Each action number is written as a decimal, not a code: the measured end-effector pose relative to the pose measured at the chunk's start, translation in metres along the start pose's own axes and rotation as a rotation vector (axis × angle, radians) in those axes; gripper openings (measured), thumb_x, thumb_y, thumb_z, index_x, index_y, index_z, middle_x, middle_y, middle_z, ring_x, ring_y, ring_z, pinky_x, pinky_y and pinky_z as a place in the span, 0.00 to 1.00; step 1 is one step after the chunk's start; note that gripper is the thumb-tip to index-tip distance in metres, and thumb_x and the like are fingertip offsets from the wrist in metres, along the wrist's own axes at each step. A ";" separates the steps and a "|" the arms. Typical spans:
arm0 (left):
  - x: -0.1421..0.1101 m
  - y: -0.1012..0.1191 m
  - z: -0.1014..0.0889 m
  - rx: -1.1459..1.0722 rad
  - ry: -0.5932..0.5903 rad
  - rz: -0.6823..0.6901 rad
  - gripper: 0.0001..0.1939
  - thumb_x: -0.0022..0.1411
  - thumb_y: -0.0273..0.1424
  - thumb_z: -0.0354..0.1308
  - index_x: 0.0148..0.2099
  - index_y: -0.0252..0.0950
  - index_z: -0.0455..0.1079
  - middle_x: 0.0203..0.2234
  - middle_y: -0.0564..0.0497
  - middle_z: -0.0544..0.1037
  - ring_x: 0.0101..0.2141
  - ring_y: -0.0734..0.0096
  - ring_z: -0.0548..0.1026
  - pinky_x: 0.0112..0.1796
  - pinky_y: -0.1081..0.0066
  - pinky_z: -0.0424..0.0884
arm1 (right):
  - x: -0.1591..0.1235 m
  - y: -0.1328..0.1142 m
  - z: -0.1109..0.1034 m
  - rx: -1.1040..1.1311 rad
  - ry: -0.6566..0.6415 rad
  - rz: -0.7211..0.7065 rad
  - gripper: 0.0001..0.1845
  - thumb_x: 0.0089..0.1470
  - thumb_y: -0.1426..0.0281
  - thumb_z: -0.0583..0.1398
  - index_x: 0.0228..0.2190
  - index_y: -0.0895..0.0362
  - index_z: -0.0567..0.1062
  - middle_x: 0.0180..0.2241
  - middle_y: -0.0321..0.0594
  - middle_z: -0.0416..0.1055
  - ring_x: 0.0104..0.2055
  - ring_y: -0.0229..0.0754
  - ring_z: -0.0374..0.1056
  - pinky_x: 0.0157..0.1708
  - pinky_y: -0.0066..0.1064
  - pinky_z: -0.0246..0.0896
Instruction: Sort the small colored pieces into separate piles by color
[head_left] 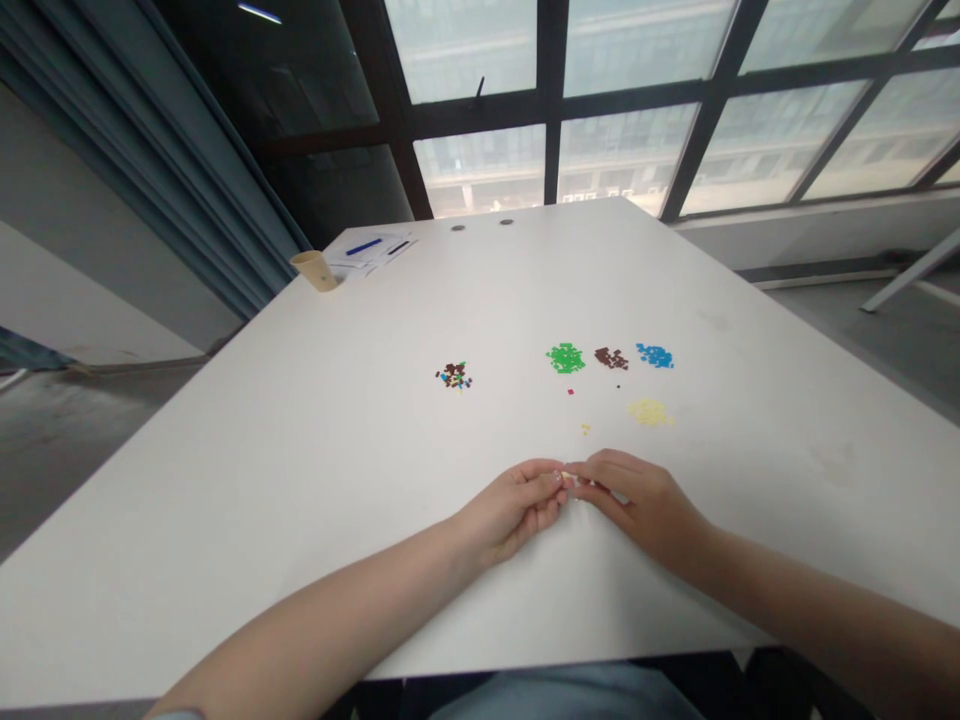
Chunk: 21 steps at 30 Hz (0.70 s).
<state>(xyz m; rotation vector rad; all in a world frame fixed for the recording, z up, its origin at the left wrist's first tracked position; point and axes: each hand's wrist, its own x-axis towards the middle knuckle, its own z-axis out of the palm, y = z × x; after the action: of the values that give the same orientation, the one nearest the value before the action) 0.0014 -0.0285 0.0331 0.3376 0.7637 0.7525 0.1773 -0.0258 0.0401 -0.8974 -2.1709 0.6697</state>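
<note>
Mixed pile (pixel 453 376) sits left on your white table (pixel 360 400), mostly brown, flecked with green, blue and yellow; your left hand (pixel 527 503) pinches a pale bit (pixel 567 478), too small to make out; green pile (pixel 565 358) spreads flat beyond, a red bit (pixel 571 392) just nearer you; next, a brown pile (pixel 611 358); your right hand (pixel 651 503) meets the left at the fingertips, its grip impossible to tell; then a yellow pile (pixel 650 412) and, farther off, a blue pile (pixel 657 356).

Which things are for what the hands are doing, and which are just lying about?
Likely in use:
pale held thing
mixed pile
green pile
brown pile
blue pile
yellow pile
red bit

Probably just lying about:
cup
blue pen
dark pen
papers
</note>
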 end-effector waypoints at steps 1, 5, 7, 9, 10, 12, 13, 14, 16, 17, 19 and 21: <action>0.000 0.003 0.001 -0.030 0.009 0.009 0.04 0.51 0.22 0.60 0.32 0.28 0.69 0.24 0.51 0.74 0.23 0.85 0.71 0.26 0.87 0.68 | 0.000 0.000 -0.002 -0.008 0.007 0.001 0.11 0.55 0.72 0.54 0.41 0.54 0.71 0.32 0.39 0.71 0.34 0.36 0.66 0.35 0.27 0.63; 0.000 0.011 0.007 -0.123 0.056 0.042 0.02 0.55 0.23 0.56 0.30 0.29 0.67 0.23 0.52 0.73 0.22 0.85 0.71 0.25 0.87 0.69 | -0.001 0.000 -0.008 -0.060 0.020 0.018 0.12 0.54 0.72 0.54 0.42 0.54 0.71 0.32 0.39 0.71 0.35 0.37 0.66 0.36 0.28 0.63; 0.000 0.013 0.010 -0.131 0.054 0.068 0.03 0.55 0.23 0.55 0.29 0.29 0.67 0.23 0.52 0.72 0.22 0.86 0.71 0.25 0.87 0.69 | -0.002 0.000 -0.009 -0.069 0.023 0.021 0.12 0.54 0.73 0.54 0.41 0.54 0.71 0.31 0.39 0.70 0.34 0.37 0.65 0.36 0.28 0.63; 0.001 0.012 0.011 -0.125 0.047 0.085 0.02 0.55 0.23 0.56 0.29 0.29 0.67 0.23 0.52 0.72 0.22 0.86 0.71 0.25 0.87 0.69 | -0.002 -0.001 -0.009 -0.066 0.022 0.031 0.12 0.54 0.73 0.54 0.41 0.54 0.71 0.31 0.38 0.70 0.33 0.36 0.65 0.35 0.28 0.63; 0.002 0.011 0.011 -0.121 0.044 0.088 0.02 0.55 0.23 0.56 0.30 0.29 0.67 0.23 0.52 0.72 0.22 0.86 0.71 0.25 0.87 0.69 | -0.001 -0.001 -0.009 -0.064 0.023 0.041 0.12 0.53 0.73 0.54 0.41 0.55 0.71 0.31 0.38 0.70 0.31 0.35 0.65 0.34 0.27 0.63; 0.003 0.008 0.010 -0.113 0.040 0.084 0.03 0.53 0.23 0.58 0.30 0.29 0.67 0.24 0.52 0.72 0.22 0.86 0.70 0.25 0.87 0.68 | 0.000 -0.001 -0.009 -0.064 0.043 0.060 0.12 0.53 0.73 0.55 0.40 0.55 0.72 0.30 0.38 0.71 0.29 0.35 0.65 0.32 0.28 0.63; 0.003 0.006 0.010 -0.107 0.033 0.083 0.03 0.52 0.24 0.59 0.30 0.29 0.67 0.24 0.53 0.72 0.22 0.86 0.70 0.25 0.87 0.68 | 0.002 -0.001 -0.008 -0.066 0.062 0.066 0.12 0.53 0.73 0.55 0.40 0.55 0.72 0.30 0.38 0.71 0.28 0.35 0.65 0.32 0.28 0.63; 0.004 0.005 0.009 -0.097 0.024 0.083 0.05 0.51 0.25 0.60 0.30 0.29 0.67 0.24 0.53 0.72 0.22 0.87 0.70 0.25 0.87 0.68 | 0.003 -0.001 -0.008 -0.065 0.079 0.067 0.12 0.53 0.73 0.55 0.40 0.56 0.72 0.29 0.38 0.71 0.28 0.35 0.65 0.32 0.28 0.63; 0.004 0.002 0.008 -0.059 0.001 0.093 0.08 0.49 0.27 0.62 0.30 0.29 0.67 0.24 0.53 0.72 0.22 0.87 0.69 0.25 0.87 0.67 | 0.007 -0.002 -0.008 -0.051 0.087 0.054 0.11 0.53 0.72 0.55 0.39 0.56 0.72 0.29 0.38 0.71 0.29 0.35 0.65 0.33 0.28 0.63; 0.003 0.000 0.008 -0.032 -0.006 0.102 0.09 0.48 0.27 0.63 0.30 0.29 0.67 0.23 0.53 0.72 0.21 0.87 0.69 0.25 0.87 0.66 | 0.008 -0.003 -0.008 -0.037 0.074 0.044 0.11 0.53 0.72 0.55 0.39 0.56 0.73 0.29 0.39 0.71 0.30 0.35 0.66 0.33 0.28 0.63; 0.002 -0.002 0.008 0.032 -0.006 0.127 0.11 0.47 0.29 0.64 0.31 0.29 0.67 0.22 0.53 0.72 0.21 0.87 0.68 0.25 0.86 0.65 | 0.010 -0.005 -0.008 -0.001 0.035 0.027 0.10 0.54 0.72 0.54 0.37 0.55 0.74 0.30 0.38 0.71 0.32 0.35 0.66 0.34 0.27 0.62; 0.001 -0.003 0.007 0.099 0.016 0.140 0.12 0.46 0.31 0.64 0.31 0.30 0.66 0.21 0.54 0.71 0.20 0.87 0.67 0.25 0.85 0.63 | 0.011 -0.005 -0.008 0.031 0.007 0.028 0.09 0.54 0.72 0.55 0.35 0.55 0.74 0.30 0.38 0.71 0.33 0.35 0.66 0.34 0.26 0.62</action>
<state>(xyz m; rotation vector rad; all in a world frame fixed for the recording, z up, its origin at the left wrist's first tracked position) 0.0083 -0.0296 0.0361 0.4790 0.8000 0.8509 0.1758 -0.0194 0.0533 -0.9141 -2.1396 0.7109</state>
